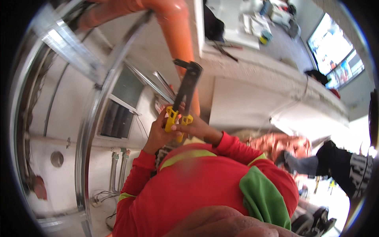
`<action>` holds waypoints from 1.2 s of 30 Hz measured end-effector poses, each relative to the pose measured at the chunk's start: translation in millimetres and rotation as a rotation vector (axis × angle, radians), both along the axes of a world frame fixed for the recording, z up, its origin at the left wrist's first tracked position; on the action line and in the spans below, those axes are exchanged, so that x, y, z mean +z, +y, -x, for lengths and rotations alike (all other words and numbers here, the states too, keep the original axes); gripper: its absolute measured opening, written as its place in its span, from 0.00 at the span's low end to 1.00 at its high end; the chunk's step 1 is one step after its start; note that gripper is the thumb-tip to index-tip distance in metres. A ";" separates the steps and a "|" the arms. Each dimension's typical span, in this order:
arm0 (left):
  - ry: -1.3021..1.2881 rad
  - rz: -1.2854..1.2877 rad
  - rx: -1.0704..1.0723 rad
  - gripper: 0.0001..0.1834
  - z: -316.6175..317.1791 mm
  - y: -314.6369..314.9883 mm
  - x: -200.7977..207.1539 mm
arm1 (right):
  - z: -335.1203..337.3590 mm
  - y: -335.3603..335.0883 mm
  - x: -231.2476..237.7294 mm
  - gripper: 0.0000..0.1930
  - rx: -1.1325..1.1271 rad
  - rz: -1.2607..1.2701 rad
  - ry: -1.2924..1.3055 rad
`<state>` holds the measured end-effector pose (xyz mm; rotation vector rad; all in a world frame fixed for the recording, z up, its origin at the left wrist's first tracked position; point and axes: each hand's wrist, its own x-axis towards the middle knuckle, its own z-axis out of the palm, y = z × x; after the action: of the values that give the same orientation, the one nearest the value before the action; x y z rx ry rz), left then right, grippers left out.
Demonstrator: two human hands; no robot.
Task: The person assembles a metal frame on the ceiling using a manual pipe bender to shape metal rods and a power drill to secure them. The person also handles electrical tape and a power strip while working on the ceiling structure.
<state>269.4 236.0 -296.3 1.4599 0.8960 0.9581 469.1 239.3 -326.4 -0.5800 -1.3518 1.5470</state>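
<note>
In front of my chest I hold a black and yellow hand tool (188, 85). Its long dark body tilts up and slightly right, topped by a hooked black head. I cannot make out its exact kind. My left hand (157, 132) is closed at its lower left, against a yellow part. On the other side, my right hand (197, 128) is closed about its lower end, with the thumb across the yellow part. The tool's lowest end is partly hidden by my fingers. Behind its head runs an orange pipe (175, 33).
Metal profiles (85, 138) form a frame at left, before a wall with a small window (120, 106). A ledge (272, 71) crosses at upper right, with dark pliers-like tools (225, 51) on it. A person in black clothing (339, 164) is at right. Grey pipes (118, 170) stand low left.
</note>
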 end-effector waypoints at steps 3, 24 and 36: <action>0.311 -0.018 -0.060 0.28 -0.3 3.0 -5.6 | -58.2 -8.5 -26.4 0.36 0.213 0.110 -0.116; 0.548 -0.408 -0.362 0.38 -48.4 21.7 -100.5 | -77.6 20.8 -86.6 0.27 -0.797 0.365 0.062; 1.351 0.342 -0.082 0.13 204.1 -106.7 -213.9 | -495.2 219.2 -115.0 0.22 -1.009 -0.300 -1.527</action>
<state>65.3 129.3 -510.2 1.7310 1.7944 -0.4095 964.3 458.4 -441.4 -2.0347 -1.7297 -0.1591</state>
